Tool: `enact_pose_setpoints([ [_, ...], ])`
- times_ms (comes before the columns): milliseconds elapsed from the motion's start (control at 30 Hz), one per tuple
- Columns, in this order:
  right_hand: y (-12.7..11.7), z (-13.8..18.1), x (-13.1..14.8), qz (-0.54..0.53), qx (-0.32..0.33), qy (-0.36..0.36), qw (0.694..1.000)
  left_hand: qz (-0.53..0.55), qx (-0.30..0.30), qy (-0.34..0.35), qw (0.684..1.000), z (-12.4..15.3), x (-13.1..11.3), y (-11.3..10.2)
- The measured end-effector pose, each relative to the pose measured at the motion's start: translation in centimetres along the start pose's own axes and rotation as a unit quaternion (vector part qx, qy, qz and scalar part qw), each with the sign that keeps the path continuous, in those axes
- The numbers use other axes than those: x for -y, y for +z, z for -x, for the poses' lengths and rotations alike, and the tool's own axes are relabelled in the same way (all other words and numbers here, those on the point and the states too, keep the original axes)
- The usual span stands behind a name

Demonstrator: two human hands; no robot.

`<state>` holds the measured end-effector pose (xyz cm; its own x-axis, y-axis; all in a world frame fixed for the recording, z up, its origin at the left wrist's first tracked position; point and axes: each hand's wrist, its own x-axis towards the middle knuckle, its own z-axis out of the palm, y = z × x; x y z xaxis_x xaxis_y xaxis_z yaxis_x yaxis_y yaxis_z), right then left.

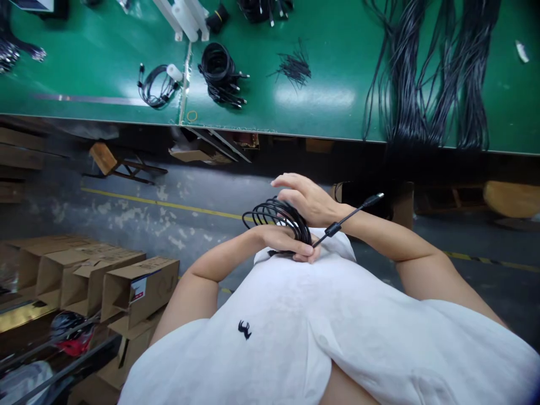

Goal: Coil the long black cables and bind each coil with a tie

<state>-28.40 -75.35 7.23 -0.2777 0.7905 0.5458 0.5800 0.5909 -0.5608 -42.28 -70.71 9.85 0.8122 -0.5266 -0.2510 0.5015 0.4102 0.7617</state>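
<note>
A black cable (276,212) is wound into loose loops in front of my white shirt. My left hand (291,242) is closed on the lower side of the coil, its thumb and fingers pinching the cable. From that grip one cable end rises to the right, with a dark cylindrical bead (333,229) and a metal-tipped plug (373,199); it crosses in front of my right forearm. My right hand (307,198) is over the top of the loops, with its upper fingers stretched out to the left and apart. Its lower fingers are partly hidden by the coil.
Ahead runs a green table (333,107) bearing a bundled black cable (219,73), a smaller coil (157,87), thin black ties (295,68) and long hanging black cables (439,79). Open cardboard boxes (141,287) stand at lower left. A wooden stool (103,158) is beyond.
</note>
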Motion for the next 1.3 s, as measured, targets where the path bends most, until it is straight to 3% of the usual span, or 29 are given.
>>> enact_pose_setpoints([
  [67, -0.4, -0.6, 0.9, -0.001, 0.037, -0.022, 0.999, 0.011, 0.005, -0.004, 1.000, 0.3, 0.5, 0.2],
  [167, -0.5, -0.3, 0.8, -0.058, 0.146, -0.030, 0.987, 0.059, -0.022, -0.005, 0.998, 1.2, 1.4, 0.8],
  [233, 0.4, -0.1, -0.2, -0.106, 0.132, 0.050, 0.984, 0.108, -0.129, 0.028, 0.985, 2.5, 1.6, 1.3],
  [300, 2.2, -0.1, -1.3, -0.183, 0.030, 0.194, 0.963, 0.132, -0.285, 0.097, 0.945, 4.2, 1.4, 1.6],
  [333, 3.3, -0.3, -1.7, -0.247, -0.032, 0.272, 0.929, 0.130, -0.351, 0.142, 0.916, 5.0, 1.2, 1.5],
  [367, 4.6, -0.7, -1.8, -0.328, -0.081, 0.345, 0.876, 0.123, -0.401, 0.190, 0.888, 5.8, 1.0, 1.4],
  [433, 7.2, -1.7, -1.6, -0.502, -0.144, 0.455, 0.721, 0.118, -0.465, 0.290, 0.828, 6.8, 1.0, 0.7],
  [500, 9.2, -3.1, -1.0, -0.622, -0.207, 0.500, 0.566, 0.145, -0.506, 0.365, 0.768, 6.9, 1.5, -0.2],
  [533, 9.9, -3.7, -0.7, -0.653, -0.247, 0.503, 0.510, 0.168, -0.523, 0.393, 0.738, 6.8, 1.9, -0.7],
  [567, 10.4, -4.3, -0.4, -0.667, -0.286, 0.500, 0.472, 0.195, -0.536, 0.416, 0.708, 6.5, 2.4, -1.1],
  [633, 10.9, -5.0, -0.2, -0.671, -0.334, 0.492, 0.443, 0.250, -0.552, 0.450, 0.656, 6.2, 3.3, -1.6],
  [700, 11.0, -5.1, -0.3, -0.661, -0.328, 0.492, 0.462, 0.279, -0.560, 0.466, 0.626, 6.3, 4.0, -1.7],
  [767, 10.6, -4.8, -0.7, -0.628, -0.281, 0.496, 0.530, 0.278, -0.558, 0.439, 0.647, 6.8, 4.6, -1.4],
  [833, 9.6, -4.4, -1.4, -0.543, -0.211, 0.476, 0.659, 0.271, -0.541, 0.378, 0.701, 7.6, 5.1, -1.0],
  [900, 8.1, -4.5, -2.0, -0.404, -0.124, 0.412, 0.808, 0.279, -0.514, 0.316, 0.747, 8.3, 5.5, -0.6],
  [933, 7.3, -4.7, -2.1, -0.326, -0.080, 0.368, 0.867, 0.287, -0.503, 0.297, 0.759, 8.6, 5.6, -0.5],
  [1000, 6.0, -5.2, -2.0, -0.193, -0.005, 0.285, 0.939, 0.301, -0.488, 0.285, 0.768, 9.1, 5.8, -0.4],
  [1067, 5.1, -5.8, -1.6, -0.098, 0.043, 0.233, 0.967, 0.311, -0.482, 0.286, 0.768, 9.6, 5.7, -0.2],
  [1167, 4.8, -6.3, -1.0, -0.014, 0.103, 0.218, 0.970, 0.312, -0.483, 0.278, 0.770, 10.6, 5.2, 0.4],
  [1233, 4.9, -6.4, -0.9, -0.008, 0.126, 0.240, 0.963, 0.303, -0.487, 0.270, 0.774, 11.3, 5.0, 0.8],
  [1300, 5.2, -6.5, -0.8, -0.063, 0.100, 0.271, 0.955, 0.289, -0.494, 0.272, 0.774, 11.8, 4.9, 0.8],
])
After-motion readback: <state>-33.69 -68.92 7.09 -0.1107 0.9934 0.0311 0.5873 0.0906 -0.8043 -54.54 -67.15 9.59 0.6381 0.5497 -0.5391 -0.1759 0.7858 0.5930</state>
